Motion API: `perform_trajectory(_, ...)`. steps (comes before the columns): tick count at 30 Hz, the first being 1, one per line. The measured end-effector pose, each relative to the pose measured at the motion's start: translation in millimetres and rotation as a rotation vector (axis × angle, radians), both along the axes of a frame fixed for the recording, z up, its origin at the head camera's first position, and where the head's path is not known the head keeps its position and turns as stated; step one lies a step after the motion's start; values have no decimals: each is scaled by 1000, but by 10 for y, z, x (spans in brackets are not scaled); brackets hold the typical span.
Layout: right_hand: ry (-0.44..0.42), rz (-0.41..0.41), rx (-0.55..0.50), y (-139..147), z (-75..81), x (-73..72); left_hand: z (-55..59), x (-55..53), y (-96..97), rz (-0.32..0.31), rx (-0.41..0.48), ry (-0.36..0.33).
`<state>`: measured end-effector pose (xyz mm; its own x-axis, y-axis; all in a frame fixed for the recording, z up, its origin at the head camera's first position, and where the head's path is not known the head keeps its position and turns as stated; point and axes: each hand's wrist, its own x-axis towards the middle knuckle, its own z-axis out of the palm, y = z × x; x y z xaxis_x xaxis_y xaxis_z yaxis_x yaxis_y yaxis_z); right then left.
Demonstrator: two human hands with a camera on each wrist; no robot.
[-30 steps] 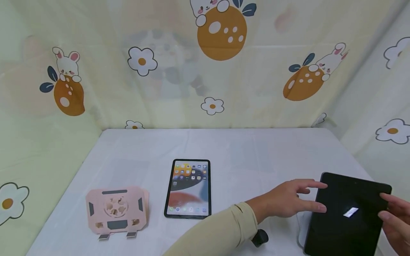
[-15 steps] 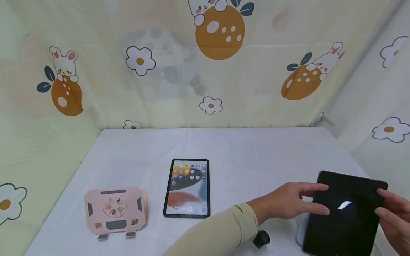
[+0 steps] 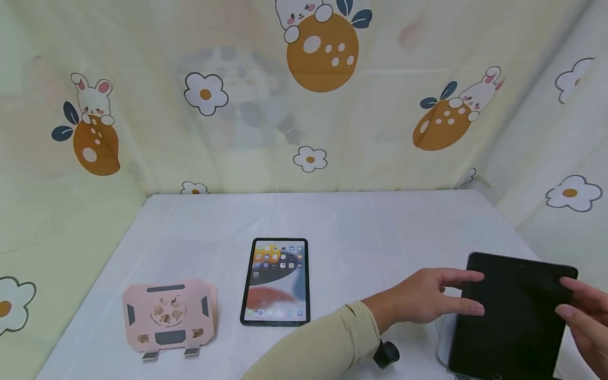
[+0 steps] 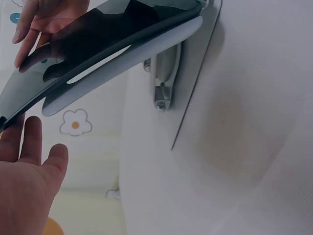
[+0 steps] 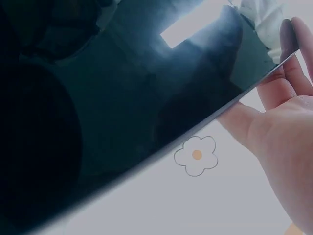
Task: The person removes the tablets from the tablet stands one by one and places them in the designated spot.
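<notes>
A large tablet (image 3: 508, 316) with a dark screen stands tilted at the right of the table in the head view. My left hand (image 3: 423, 295) holds its left edge, index finger and thumb over the front. On the opposite edge is my right hand (image 3: 589, 316), holding it with finger and thumb apart. In the left wrist view a pale plate (image 4: 122, 66) sits behind the tablet, on a metal stand with a hinged arm (image 4: 164, 78). The right wrist view shows the right hand (image 5: 288, 112) along the tablet's edge. What the fingers do behind the tablet is partly hidden.
A smaller tablet (image 3: 276, 279) with a lit home screen lies mid-table. Left of it is a pink stand (image 3: 168, 316) with grey pads and a round cut-out. A black cylindrical part (image 3: 387, 354) shows below the left wrist. Patterned curtains (image 3: 256, 132) enclose the table.
The large tablet has tilted a little: its bright reflection is gone in the head view and it looks wider. Both hands stay at its edges. The head view has shifted slightly.
</notes>
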<state>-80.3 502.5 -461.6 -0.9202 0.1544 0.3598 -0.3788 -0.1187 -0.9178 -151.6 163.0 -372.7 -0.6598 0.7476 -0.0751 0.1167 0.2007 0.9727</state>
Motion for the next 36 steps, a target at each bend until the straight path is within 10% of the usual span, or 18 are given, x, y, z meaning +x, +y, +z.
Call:
perform_trajectory(6,13,-39,-4,-415,412,82,55,-13,-57,19,9,23)
perform_trajectory(19,12,76,-87,-699,631,79,129,-60,-235,93,48,37)
perform_trajectory(36,20,-20,85,-1205,870,-87,114,-136,-547,205,180,91)
